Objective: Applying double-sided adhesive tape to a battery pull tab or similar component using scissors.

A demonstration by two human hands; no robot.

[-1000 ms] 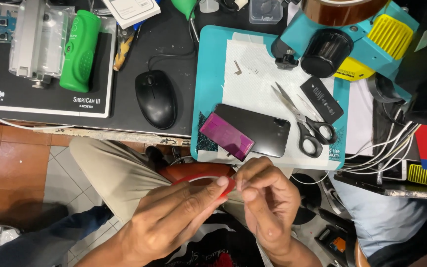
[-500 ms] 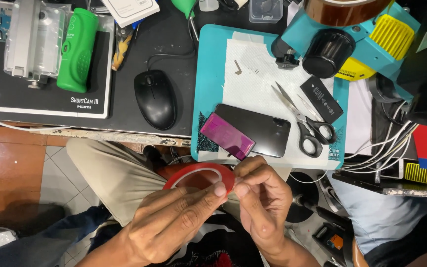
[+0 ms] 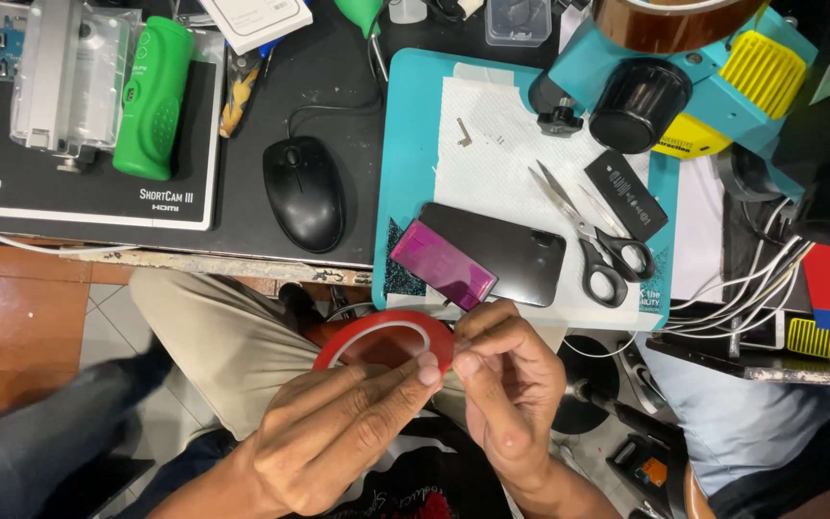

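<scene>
Both hands (image 3: 338, 437) (image 3: 511, 384) pinch red tape roll (image 3: 386, 336) below desk edge (image 3: 194, 261)

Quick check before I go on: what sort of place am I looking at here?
Most likely a phone or small-electronics repair bench. A dark phone lies on a teal work mat beside scissors, a teal microscope stands over the mat, and both hands hold a red tape roll.

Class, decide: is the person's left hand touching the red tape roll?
Touching. The head view shows the left hand with its fingers pressed against the red tape roll at its rim.
</scene>
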